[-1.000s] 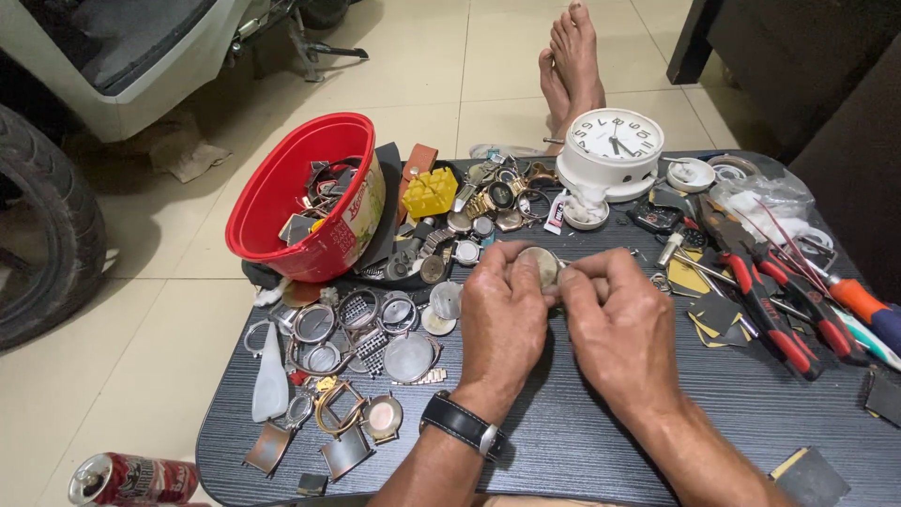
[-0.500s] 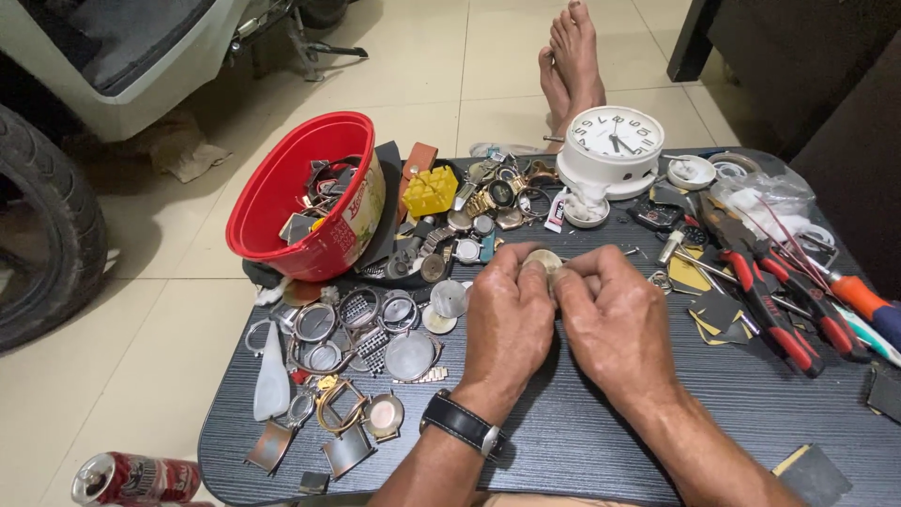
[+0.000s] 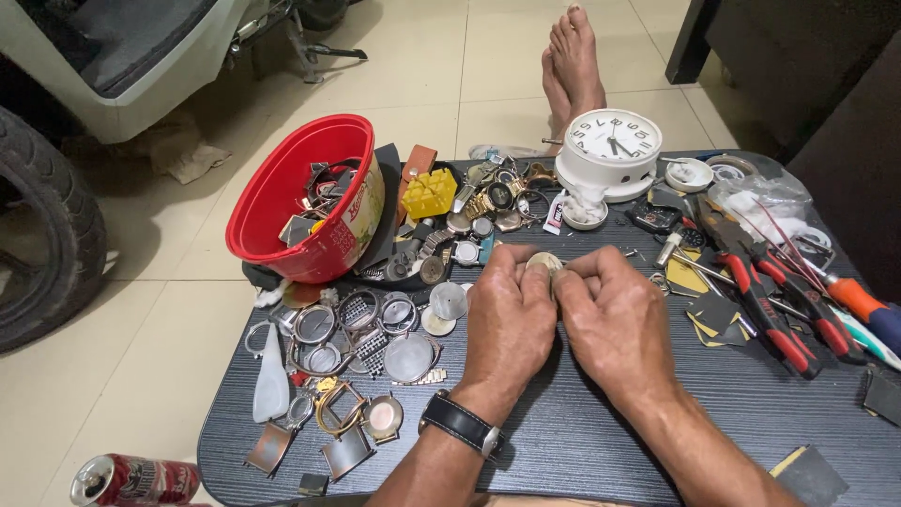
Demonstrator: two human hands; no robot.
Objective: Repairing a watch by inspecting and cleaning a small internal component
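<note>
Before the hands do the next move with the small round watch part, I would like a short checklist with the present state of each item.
1. Both hands on the part: the left hand and right hand pinch the small round watch part together. Ok.
2. Part held over the dark table, not past its edge. Ok.
3. Which face of the part is up: fingers cover most of it. Cannot tell.
4. Tools near: the red-handled pliers lie just right of the right hand. Ok.
5. Free space under the hands: loose watch cases crowd the left side, close to the left hand. Not ok.
6. The white clock stands apart, behind the hands. Ok.
</note>
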